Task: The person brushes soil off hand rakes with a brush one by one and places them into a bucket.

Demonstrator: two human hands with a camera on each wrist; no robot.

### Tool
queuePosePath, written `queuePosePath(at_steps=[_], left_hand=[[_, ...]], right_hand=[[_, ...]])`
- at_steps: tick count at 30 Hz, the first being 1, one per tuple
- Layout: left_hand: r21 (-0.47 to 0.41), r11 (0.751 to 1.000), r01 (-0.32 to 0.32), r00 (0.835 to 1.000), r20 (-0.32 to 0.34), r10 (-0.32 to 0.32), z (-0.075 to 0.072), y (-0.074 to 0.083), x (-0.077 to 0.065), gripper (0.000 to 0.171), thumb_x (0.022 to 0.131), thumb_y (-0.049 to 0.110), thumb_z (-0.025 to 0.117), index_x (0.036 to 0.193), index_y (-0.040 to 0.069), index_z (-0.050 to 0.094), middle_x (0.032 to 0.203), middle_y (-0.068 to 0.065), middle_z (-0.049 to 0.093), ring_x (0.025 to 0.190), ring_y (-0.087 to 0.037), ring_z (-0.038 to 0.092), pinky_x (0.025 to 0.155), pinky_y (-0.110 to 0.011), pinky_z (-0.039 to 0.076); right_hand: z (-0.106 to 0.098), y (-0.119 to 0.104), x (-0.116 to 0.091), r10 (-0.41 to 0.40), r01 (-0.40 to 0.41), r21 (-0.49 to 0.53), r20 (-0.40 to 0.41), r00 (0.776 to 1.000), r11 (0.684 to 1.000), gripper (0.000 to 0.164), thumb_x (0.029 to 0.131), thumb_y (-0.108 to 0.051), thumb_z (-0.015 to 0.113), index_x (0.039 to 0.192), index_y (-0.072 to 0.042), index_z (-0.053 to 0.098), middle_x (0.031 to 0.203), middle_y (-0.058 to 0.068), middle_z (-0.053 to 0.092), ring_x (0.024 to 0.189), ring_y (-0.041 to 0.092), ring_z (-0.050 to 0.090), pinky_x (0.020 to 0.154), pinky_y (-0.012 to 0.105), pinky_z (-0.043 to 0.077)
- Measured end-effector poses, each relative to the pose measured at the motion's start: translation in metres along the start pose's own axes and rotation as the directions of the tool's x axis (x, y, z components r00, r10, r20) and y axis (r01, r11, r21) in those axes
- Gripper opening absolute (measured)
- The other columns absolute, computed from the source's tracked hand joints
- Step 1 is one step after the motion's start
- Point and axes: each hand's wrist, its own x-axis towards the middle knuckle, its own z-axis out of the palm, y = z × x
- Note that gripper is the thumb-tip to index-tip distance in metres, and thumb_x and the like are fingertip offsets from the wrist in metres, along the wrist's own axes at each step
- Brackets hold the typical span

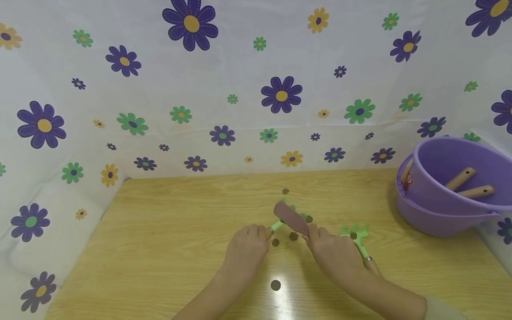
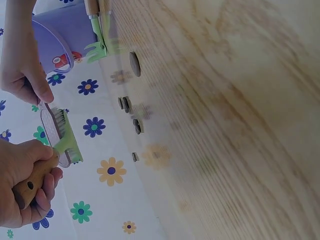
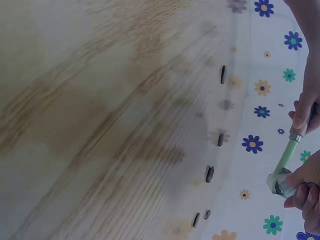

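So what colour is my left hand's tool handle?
The tool handle is brown, clearest in the left wrist view.

Left hand [image 2: 17, 167] round handle [image 2: 41, 173] (wooden)

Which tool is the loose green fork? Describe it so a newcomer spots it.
Find the big purple bucket on the right of the table. Left of it, beside the right hand, lies the green fork. Unlike the green tool in the left hand, it lies ungripped.

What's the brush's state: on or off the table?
Off: in the left wrist view, the right hand holds the brush up, clear of the tabletop.
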Motion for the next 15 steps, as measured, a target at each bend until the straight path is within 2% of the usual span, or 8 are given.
queuePosePath(at_steps=[6, 13, 15], left_hand=[[-0.012, 1.000, 0.002, 0.999, 0.032, -0.001, -0.0045, -0.0012, 0.0000, 0.027, 0.076, 0.026, 0.079, 0.083, 0.002, 0.069, 0.065, -0.001, 0.061, 0.050, -0.003, 0.043, 0.045, -0.008, 0.037], [-0.002, 1.000, 0.010, 0.995, 0.097, -0.010, -0.0080, -0.0025, 0.0011, 0.025, 0.079, 0.027, 0.076, 0.079, 0.004, 0.066, 0.061, 0.002, 0.054, 0.049, -0.002, 0.034, 0.043, -0.008, 0.028], [-0.002, 1.000, 0.012, 0.996, 0.090, -0.011, -0.0076, -0.0021, 0.0007, 0.023, 0.079, 0.024, 0.077, 0.077, 0.005, 0.065, 0.059, 0.003, 0.052, 0.049, -0.002, 0.032, 0.042, -0.009, 0.025]], right_hand=[[0.0005, -0.0019, 0.0004, -0.024, 0.022, -0.044, -0.041, 0.999, 0.999, 0.057, 0.106, -0.022, 0.011, 0.088, 0.007, 0.057, 0.048, 0.001, 0.042, 0.031, 0.003, 0.027, 0.030, 0.012, 0.016], [-0.0040, -0.0014, -0.0005, -0.053, 0.051, -0.078, -0.028, 0.998, 0.996, 0.054, 0.105, -0.019, 0.010, 0.094, 0.008, 0.055, 0.050, 0.002, 0.044, 0.031, 0.005, 0.034, 0.029, 0.011, 0.020], [-0.0051, -0.0009, -0.0019, -0.062, 0.059, -0.092, -0.022, 0.998, 0.994, 0.055, 0.105, -0.018, 0.009, 0.095, 0.008, 0.056, 0.050, 0.002, 0.045, 0.031, 0.005, 0.035, 0.029, 0.011, 0.020]])
